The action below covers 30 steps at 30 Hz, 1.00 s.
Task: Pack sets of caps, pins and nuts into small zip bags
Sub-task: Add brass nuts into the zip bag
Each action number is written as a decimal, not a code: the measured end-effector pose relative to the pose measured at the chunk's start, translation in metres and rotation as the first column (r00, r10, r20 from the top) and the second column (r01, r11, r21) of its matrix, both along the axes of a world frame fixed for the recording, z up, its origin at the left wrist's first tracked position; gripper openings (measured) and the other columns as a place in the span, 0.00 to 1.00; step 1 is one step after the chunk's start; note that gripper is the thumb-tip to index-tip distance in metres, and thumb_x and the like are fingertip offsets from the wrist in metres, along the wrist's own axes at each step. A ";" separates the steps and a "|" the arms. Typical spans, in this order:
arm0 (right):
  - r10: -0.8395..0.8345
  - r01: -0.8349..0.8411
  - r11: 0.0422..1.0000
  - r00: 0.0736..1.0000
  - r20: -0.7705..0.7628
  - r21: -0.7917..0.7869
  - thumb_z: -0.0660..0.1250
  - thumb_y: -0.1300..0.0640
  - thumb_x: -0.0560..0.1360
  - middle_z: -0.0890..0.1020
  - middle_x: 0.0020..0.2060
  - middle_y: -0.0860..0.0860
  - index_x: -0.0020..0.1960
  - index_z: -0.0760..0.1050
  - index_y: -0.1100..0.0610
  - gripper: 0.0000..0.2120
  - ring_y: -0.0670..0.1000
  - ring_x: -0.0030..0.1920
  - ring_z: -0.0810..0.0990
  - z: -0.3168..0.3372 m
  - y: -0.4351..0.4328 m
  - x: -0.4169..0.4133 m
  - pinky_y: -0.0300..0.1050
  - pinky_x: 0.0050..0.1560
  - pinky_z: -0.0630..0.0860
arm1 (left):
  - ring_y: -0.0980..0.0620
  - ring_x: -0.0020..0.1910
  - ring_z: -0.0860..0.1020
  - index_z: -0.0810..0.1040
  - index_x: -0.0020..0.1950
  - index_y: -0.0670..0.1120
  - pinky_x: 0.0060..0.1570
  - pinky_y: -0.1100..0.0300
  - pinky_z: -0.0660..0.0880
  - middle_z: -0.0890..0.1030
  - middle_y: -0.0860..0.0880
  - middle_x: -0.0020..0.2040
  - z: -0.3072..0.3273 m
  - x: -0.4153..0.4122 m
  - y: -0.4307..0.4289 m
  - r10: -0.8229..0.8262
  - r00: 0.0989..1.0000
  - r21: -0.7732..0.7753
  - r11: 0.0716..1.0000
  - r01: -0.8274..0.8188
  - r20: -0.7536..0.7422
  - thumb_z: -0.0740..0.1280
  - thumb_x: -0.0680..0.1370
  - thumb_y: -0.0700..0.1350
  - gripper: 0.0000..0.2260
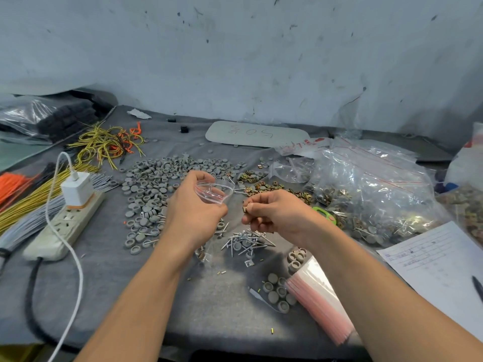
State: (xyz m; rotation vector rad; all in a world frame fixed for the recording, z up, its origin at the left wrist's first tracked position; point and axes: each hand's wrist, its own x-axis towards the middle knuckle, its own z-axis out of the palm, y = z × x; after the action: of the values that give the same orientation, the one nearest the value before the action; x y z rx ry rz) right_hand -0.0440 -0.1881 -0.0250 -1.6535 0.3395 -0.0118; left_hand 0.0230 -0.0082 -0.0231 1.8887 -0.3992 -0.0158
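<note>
My left hand (194, 207) holds a small clear zip bag (215, 192) with a red strip, its mouth held wide and facing right. My right hand (274, 214) pinches a small brass-coloured nut (245, 209) just right of the bag's mouth. A wide spread of grey caps (156, 178) lies on the grey cloth behind and left of my hands. A heap of silver pins (245, 241) sits below my hands. Brass nuts (271, 188) lie scattered behind my right hand.
A power strip with a white charger (75, 194) and cable lies at left, beside bundles of yellow, orange and grey ties (28, 199). Large bags of packed parts (371, 194) fill the right. A stack of unused zip bags (321, 296) and a paper sheet (439, 267) lie front right.
</note>
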 end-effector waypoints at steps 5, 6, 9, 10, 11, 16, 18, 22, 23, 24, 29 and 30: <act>0.025 -0.027 0.999 0.998 0.055 0.047 0.67 0.64 0.82 0.86 0.39 0.57 0.51 0.81 0.62 0.04 0.48 0.33 0.81 0.007 0.001 -0.004 0.38 0.35 0.77 | 0.55 0.43 0.83 0.75 0.51 0.60 0.38 0.57 0.75 0.84 0.58 0.44 0.001 -0.002 -0.002 -0.005 1.000 0.011 1.000 0.005 0.022 0.76 0.67 0.37 0.22; 0.021 -0.024 0.999 0.997 0.072 0.043 0.68 0.64 0.82 0.86 0.39 0.57 0.50 0.81 0.62 0.04 0.48 0.33 0.80 0.008 0.002 -0.004 0.38 0.35 0.76 | 0.56 0.42 0.83 0.75 0.51 0.61 0.38 0.57 0.76 0.84 0.59 0.44 0.001 -0.003 -0.002 -0.013 1.000 -0.001 1.000 0.013 0.020 0.76 0.67 0.38 0.22; -0.002 -0.001 0.999 0.994 0.109 0.032 0.70 0.61 0.81 0.86 0.38 0.57 0.45 0.81 0.60 0.06 0.48 0.32 0.77 0.009 0.006 -0.004 0.40 0.36 0.74 | 0.52 0.45 0.84 0.76 0.53 0.60 0.46 0.53 0.79 0.85 0.57 0.45 0.002 -0.004 -0.003 -0.070 0.997 -0.060 0.996 0.071 0.015 0.76 0.65 0.42 0.22; -0.007 0.003 0.999 0.993 0.119 0.033 0.71 0.60 0.81 0.85 0.37 0.57 0.44 0.81 0.59 0.07 0.48 0.32 0.76 0.008 0.008 -0.004 0.40 0.35 0.73 | 0.51 0.47 0.84 0.76 0.54 0.59 0.48 0.52 0.80 0.85 0.55 0.46 0.002 -0.004 -0.003 -0.104 0.994 -0.086 0.991 0.105 0.011 0.76 0.63 0.43 0.22; -0.007 0.002 0.999 0.992 0.129 0.043 0.71 0.60 0.80 0.85 0.36 0.57 0.43 0.81 0.59 0.07 0.48 0.31 0.76 0.008 0.010 -0.005 0.39 0.35 0.73 | 0.50 0.47 0.84 0.77 0.54 0.58 0.48 0.52 0.80 0.86 0.52 0.47 0.003 -0.004 -0.004 -0.147 0.989 -0.110 0.983 0.146 0.001 0.76 0.63 0.44 0.23; -0.012 -0.013 0.988 0.987 0.159 0.156 0.71 0.62 0.79 0.82 0.32 0.55 0.40 0.80 0.59 0.10 0.49 0.30 0.74 0.010 0.016 -0.006 0.37 0.32 0.73 | 0.54 0.44 0.86 0.80 0.56 0.52 0.41 0.65 0.78 0.87 0.49 0.46 0.002 -0.006 -0.007 -0.262 0.964 -0.196 0.949 0.247 -0.050 0.77 0.66 0.37 0.22; -0.042 0.012 0.985 0.984 0.172 0.171 0.71 0.63 0.79 0.82 0.32 0.56 0.40 0.80 0.60 0.09 0.49 0.30 0.74 0.009 0.018 -0.005 0.37 0.31 0.72 | 0.54 0.43 0.85 0.81 0.55 0.52 0.39 0.67 0.77 0.87 0.48 0.45 0.001 -0.005 -0.008 -0.241 0.969 -0.221 0.949 0.224 -0.056 0.78 0.70 0.33 0.20; -0.071 0.033 0.980 0.979 0.190 0.197 0.72 0.65 0.78 0.83 0.32 0.56 0.38 0.81 0.59 0.10 0.49 0.30 0.75 0.006 0.019 -0.005 0.37 0.30 0.72 | 0.56 0.40 0.84 0.80 0.55 0.50 0.37 0.68 0.76 0.87 0.49 0.42 -0.001 -0.002 -0.009 -0.221 0.972 -0.252 0.948 0.196 -0.078 0.78 0.71 0.33 0.18; -0.070 0.030 0.979 0.978 0.195 0.201 0.72 0.66 0.78 0.83 0.33 0.57 0.39 0.81 0.59 0.10 0.49 0.30 0.75 0.005 0.020 -0.005 0.37 0.31 0.73 | 0.56 0.40 0.84 0.80 0.56 0.50 0.37 0.68 0.76 0.87 0.50 0.42 -0.002 -0.002 -0.009 -0.216 0.973 -0.256 0.948 0.188 -0.087 0.78 0.71 0.33 0.19; -0.068 0.027 0.978 0.978 0.198 0.206 0.71 0.66 0.78 0.83 0.33 0.57 0.39 0.82 0.60 0.09 0.49 0.31 0.76 0.005 0.020 -0.005 0.37 0.31 0.73 | 0.57 0.40 0.85 0.79 0.56 0.50 0.37 0.68 0.76 0.87 0.50 0.42 -0.002 -0.001 -0.009 -0.209 0.973 -0.257 0.950 0.179 -0.094 0.79 0.71 0.34 0.19; -0.095 0.037 0.965 0.973 0.213 0.260 0.71 0.66 0.78 0.82 0.32 0.57 0.37 0.82 0.59 0.11 0.49 0.31 0.75 0.004 0.022 -0.003 0.38 0.31 0.71 | 0.52 0.47 0.84 0.76 0.57 0.54 0.46 0.60 0.77 0.86 0.47 0.49 -0.005 -0.003 -0.014 -0.206 0.964 -0.296 0.944 0.149 -0.170 0.78 0.73 0.37 0.20; -0.109 0.049 0.962 0.971 0.213 0.269 0.71 0.66 0.78 0.82 0.31 0.56 0.34 0.82 0.58 0.14 0.49 0.29 0.75 0.004 0.023 -0.003 0.38 0.30 0.71 | 0.50 0.48 0.84 0.75 0.58 0.54 0.49 0.57 0.77 0.85 0.45 0.50 -0.004 -0.003 -0.015 -0.216 0.959 -0.317 0.937 0.149 -0.185 0.77 0.74 0.36 0.20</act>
State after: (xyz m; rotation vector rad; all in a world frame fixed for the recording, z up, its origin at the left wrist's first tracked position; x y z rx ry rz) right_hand -0.0466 -0.1650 -0.0210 -1.3592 0.2220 -0.2065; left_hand 0.0198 -0.0232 -0.0272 1.5252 -0.4022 -0.2712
